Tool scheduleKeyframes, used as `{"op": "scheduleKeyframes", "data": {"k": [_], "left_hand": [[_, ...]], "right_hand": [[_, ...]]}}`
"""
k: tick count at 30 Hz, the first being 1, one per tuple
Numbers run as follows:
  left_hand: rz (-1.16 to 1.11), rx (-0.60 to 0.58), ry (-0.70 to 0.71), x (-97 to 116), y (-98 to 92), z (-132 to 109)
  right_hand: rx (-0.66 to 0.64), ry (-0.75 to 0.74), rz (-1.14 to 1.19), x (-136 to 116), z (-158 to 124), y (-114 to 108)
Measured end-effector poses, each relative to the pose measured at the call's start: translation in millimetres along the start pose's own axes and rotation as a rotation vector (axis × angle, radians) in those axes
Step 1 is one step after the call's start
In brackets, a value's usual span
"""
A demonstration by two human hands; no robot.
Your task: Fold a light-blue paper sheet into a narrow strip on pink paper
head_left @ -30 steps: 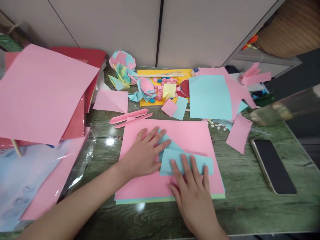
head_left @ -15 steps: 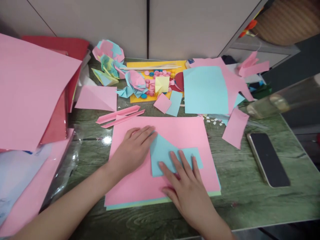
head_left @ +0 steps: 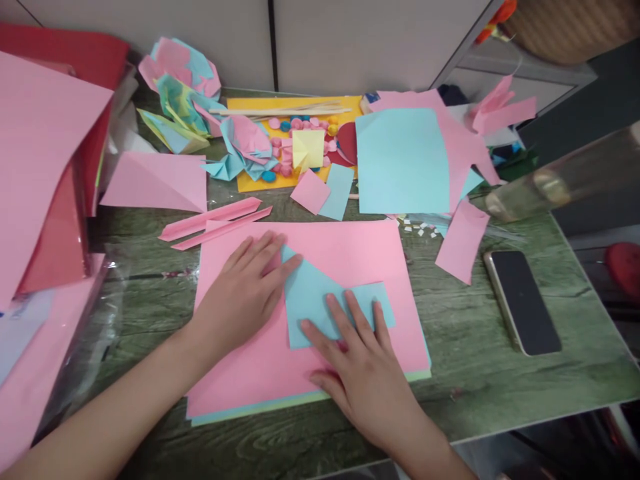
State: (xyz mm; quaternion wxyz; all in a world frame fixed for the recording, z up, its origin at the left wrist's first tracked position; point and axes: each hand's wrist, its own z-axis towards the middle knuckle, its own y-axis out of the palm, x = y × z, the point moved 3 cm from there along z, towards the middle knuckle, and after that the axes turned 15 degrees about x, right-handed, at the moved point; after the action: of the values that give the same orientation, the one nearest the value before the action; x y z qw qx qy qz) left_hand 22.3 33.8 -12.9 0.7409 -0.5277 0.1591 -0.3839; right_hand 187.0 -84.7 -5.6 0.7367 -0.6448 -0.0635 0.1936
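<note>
A folded light-blue sheet of paper (head_left: 304,299) lies on a stack of larger pink sheets (head_left: 240,387), with blue and green edges showing underneath. My left hand (head_left: 243,287) rests flat by the folded paper's upper left corner, its fingers stretched out and one fingertip lying over the paper's edge. Spread across the lower right of the folded paper are the fingers of my right hand (head_left: 363,373), pressing it down and covering part of it. Neither hand grips anything.
Two folded pink strips (head_left: 215,220) lie behind the stack. Paper flowers (head_left: 180,67), a yellow sheet (head_left: 250,181) with small coloured pieces and a blue sheet (head_left: 403,160) stand farther back. A phone (head_left: 523,303) and clear bottle (head_left: 560,173) are right; large pink sheets (head_left: 45,153) left.
The view has shifted, so most things appear farther left and slightly higher. My left hand's fingers have spread slightly at the paper's corner. My right hand stays on the folded paper.
</note>
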Motion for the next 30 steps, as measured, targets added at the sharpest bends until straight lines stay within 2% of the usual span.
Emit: {"op": "scheduleKeyframes", "data": {"k": [9,19,24,27,30], "left_hand": [[0.065,-0.041,-0.143,2.2,-5.4,4.5],[0.031,-0.045,-0.164,1.9,-5.9,4.0],[0.004,0.062,-0.078,0.9,-4.6,3.9],[-0.119,0.140,0.118,3.2,-3.4,1.2],[-0.234,0.097,0.221,5.5,-2.3,-1.1]], "right_hand": [[0.055,-0.012,-0.022,-1.0,-2.7,3.4],[0.043,0.020,-0.021,-1.8,-2.4,4.9],[0.043,0.023,-0.017,-2.1,-3.3,5.0],[0.051,0.019,-0.015,-2.5,-3.2,4.8],[0.056,0.018,-0.016,-2.4,-2.3,4.9]]}}
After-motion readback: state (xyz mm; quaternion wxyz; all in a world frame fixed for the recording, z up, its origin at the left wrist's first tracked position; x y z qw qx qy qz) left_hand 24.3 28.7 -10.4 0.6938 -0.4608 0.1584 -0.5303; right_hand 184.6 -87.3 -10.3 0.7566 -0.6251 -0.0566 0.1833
